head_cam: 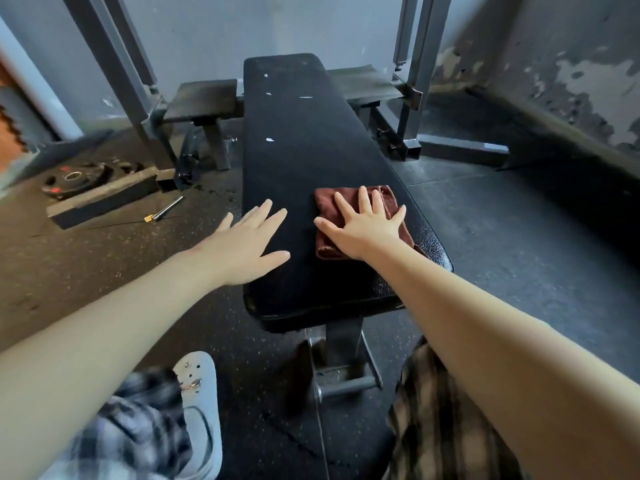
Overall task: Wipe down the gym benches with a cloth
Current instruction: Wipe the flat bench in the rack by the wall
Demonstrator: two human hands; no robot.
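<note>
A long black padded gym bench (pixel 298 140) runs away from me down the middle of the view, with a few white specks on its far half. A folded dark red-brown cloth (pixel 329 202) lies on the near right part of the pad. My right hand (pixel 363 223) lies flat on the cloth with fingers spread and straight, pressing it to the pad. My left hand (pixel 246 240) is open with straight fingers at the bench's near left edge, its thumb side over the pad.
Grey steel rack uprights (pixel 419 64) and a crossbar stand at the bench's far end. A weight plate (pixel 74 176) and a short metal pin (pixel 168 207) lie on the rubber floor at left. My shoe (pixel 201 410) stands near the bench's front leg (pixel 343 355).
</note>
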